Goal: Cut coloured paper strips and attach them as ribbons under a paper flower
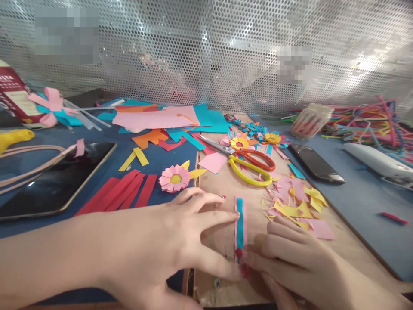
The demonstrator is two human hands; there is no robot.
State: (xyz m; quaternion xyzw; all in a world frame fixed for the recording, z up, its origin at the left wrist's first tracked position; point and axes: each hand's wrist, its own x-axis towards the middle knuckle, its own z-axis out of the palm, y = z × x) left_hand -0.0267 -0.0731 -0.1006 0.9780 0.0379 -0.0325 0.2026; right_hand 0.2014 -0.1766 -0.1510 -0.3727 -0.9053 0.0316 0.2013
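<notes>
A narrow pink paper strip with a blue paper strip [239,226] laid along it lies upright in view on the wooden board [213,286]. My left hand [174,237] is spread over the board from the left, open. One of its fingertips touches the strip's left edge near the top, and another finger with a red nail reaches its bottom end. My right hand [293,254] comes in from the right with its fingers curled. Its red-nailed index finger presses on the strip's lower end; the thumb is partly hidden underneath.
Scissors [238,157] lie beyond the strip. Around them are a pink paper flower [174,178], red paper strips [122,189], yellow and pink scraps [297,204], a phone [316,162], a tablet [64,178] and a glue gun [380,160]. A perforated metal panel [180,47] stands behind.
</notes>
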